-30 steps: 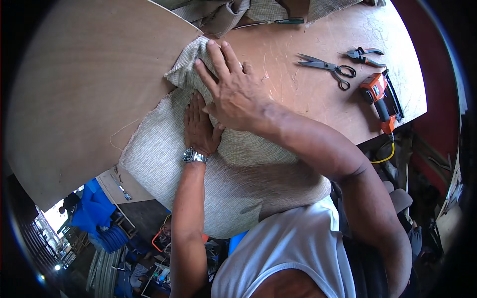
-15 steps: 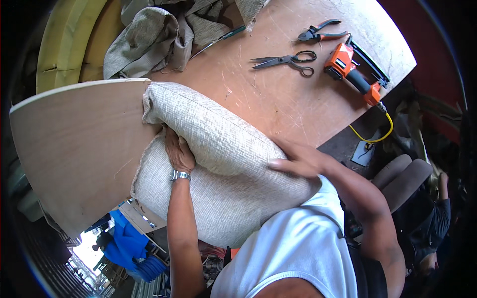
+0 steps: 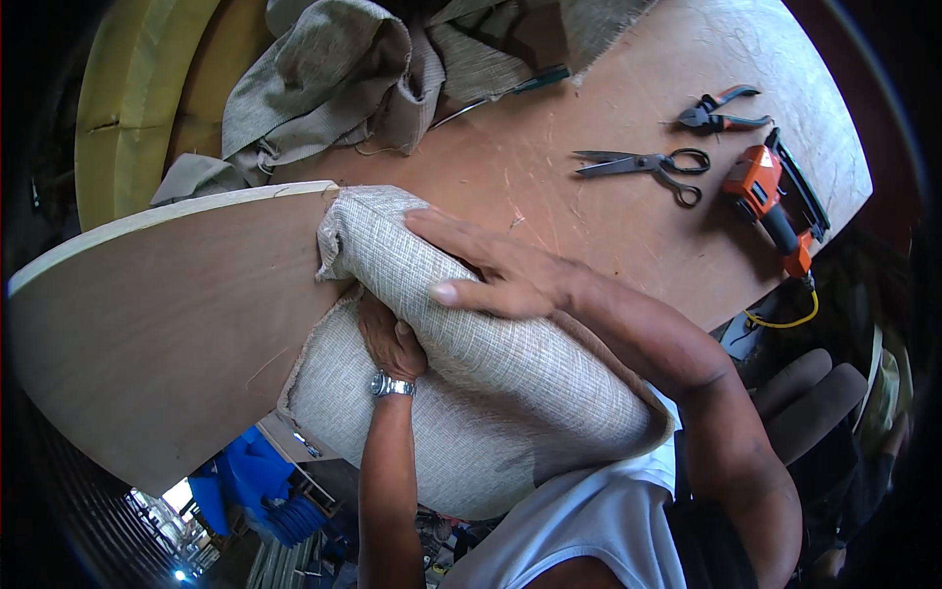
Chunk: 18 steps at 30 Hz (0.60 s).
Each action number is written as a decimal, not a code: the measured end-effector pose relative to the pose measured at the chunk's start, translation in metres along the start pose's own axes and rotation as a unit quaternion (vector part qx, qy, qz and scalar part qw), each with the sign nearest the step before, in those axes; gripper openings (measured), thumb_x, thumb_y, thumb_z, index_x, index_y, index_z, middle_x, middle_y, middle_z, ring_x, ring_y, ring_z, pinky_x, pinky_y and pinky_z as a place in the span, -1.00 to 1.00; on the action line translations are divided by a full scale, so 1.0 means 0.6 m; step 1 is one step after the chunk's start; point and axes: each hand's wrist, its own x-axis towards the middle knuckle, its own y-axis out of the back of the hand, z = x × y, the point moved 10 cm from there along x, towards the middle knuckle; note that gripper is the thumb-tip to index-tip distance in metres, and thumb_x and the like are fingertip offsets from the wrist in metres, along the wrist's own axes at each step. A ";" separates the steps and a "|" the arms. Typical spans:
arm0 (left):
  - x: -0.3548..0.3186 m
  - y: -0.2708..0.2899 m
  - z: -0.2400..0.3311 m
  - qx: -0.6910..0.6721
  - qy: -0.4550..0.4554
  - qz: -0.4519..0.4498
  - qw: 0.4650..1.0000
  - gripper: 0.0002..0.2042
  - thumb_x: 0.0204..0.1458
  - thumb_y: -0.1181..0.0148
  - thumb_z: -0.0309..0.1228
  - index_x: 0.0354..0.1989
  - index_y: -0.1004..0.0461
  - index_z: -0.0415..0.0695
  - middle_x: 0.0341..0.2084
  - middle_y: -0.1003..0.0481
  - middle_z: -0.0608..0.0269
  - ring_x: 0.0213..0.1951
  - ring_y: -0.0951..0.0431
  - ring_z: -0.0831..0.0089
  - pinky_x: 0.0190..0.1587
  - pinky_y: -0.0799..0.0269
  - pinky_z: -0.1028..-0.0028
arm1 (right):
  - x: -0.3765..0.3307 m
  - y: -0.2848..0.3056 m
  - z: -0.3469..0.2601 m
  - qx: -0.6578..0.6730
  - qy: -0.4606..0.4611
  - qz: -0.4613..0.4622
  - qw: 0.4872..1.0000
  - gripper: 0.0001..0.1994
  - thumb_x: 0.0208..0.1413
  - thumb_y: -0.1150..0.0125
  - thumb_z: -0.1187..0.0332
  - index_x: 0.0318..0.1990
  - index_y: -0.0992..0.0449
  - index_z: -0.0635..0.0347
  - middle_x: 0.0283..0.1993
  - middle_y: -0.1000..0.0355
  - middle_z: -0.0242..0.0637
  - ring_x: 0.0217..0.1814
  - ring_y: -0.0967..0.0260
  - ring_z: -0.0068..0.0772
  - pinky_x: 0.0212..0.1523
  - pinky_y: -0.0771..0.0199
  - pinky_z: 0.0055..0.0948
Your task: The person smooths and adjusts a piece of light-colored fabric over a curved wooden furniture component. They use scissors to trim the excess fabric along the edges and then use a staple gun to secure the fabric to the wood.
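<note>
A beige woven upholstery fabric point(image 3: 442, 402) covers a padded, rounded piece joined to a curved wooden panel point(image 3: 157, 324). My right hand point(image 3: 496, 275) lies flat on top of the rounded fabric roll, fingers stretched and thumb apart. Wearing a metal watch point(image 3: 391, 384), my left hand point(image 3: 391, 339) reaches into the fold below the roll, against the fabric near the panel's edge. Its fingertips are hidden under the roll, so its grip does not show.
On the wooden table point(image 3: 628, 245) lie scissors point(image 3: 648, 167), pliers point(image 3: 726, 113) and an orange staple gun point(image 3: 775, 201) with a yellow hose point(image 3: 785, 324). A green-handled tool point(image 3: 535, 80) rests by crumpled fabric point(image 3: 314, 79). Yellow foam point(image 3: 128, 108) stands at far left.
My right hand has slid up and left along the roll, toward the panel end. My left hand stays in the fold. The view has shifted, so the table tools appear farther right.
</note>
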 end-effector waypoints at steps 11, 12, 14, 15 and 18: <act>-0.041 -0.022 -0.120 0.036 0.045 0.084 0.995 -0.13 0.34 0.44 0.27 0.36 -0.27 -0.40 0.35 -0.27 -0.35 0.39 -0.20 -0.31 0.43 -0.03 -0.12 | 0.149 -0.008 0.082 0.061 0.034 0.030 0.997 -0.20 0.45 0.52 -0.26 0.49 -0.14 0.25 0.53 -0.08 0.05 0.60 0.03 0.03 0.60 0.07 -0.12; -0.016 -0.016 -0.090 0.014 0.012 0.068 0.997 -0.14 0.35 0.45 0.25 0.36 -0.26 -0.41 0.34 -0.27 -0.36 0.37 -0.22 -0.32 0.42 -0.06 -0.10 | 0.106 -0.015 0.109 0.088 0.035 0.044 0.995 -0.19 0.45 0.54 -0.26 0.52 -0.08 0.25 0.58 0.00 0.06 0.64 0.13 0.05 0.62 0.11 -0.11; 0.015 -0.003 -0.036 -0.018 -0.028 0.062 0.998 -0.15 0.35 0.45 0.22 0.36 -0.25 -0.42 0.33 -0.27 -0.38 0.35 -0.25 -0.34 0.40 -0.10 -0.09 | -0.036 -0.033 0.142 0.124 -0.068 0.025 0.990 -0.23 0.46 0.53 -0.24 0.55 -0.01 0.15 0.61 0.07 -0.01 0.66 0.18 0.01 0.63 0.18 -0.11; 0.024 0.008 -0.018 -0.023 -0.036 0.068 0.997 -0.16 0.35 0.45 0.21 0.36 -0.24 -0.42 0.33 -0.27 -0.39 0.34 -0.25 -0.35 0.39 -0.11 -0.09 | -0.128 -0.046 0.147 0.151 -0.134 0.010 0.979 -0.25 0.46 0.52 -0.23 0.57 0.02 0.10 0.63 0.10 -0.05 0.68 0.21 -0.01 0.64 0.21 -0.10; 0.016 0.018 -0.013 -0.020 -0.051 0.071 0.996 -0.17 0.35 0.43 0.20 0.36 -0.24 -0.43 0.32 -0.27 -0.42 0.33 -0.27 -0.36 0.36 -0.15 -0.10 | -0.373 -0.078 0.116 0.237 -0.223 0.024 0.945 -0.26 0.45 0.50 -0.22 0.60 0.09 0.02 0.66 0.14 -0.10 0.70 0.26 -0.06 0.65 0.30 -0.10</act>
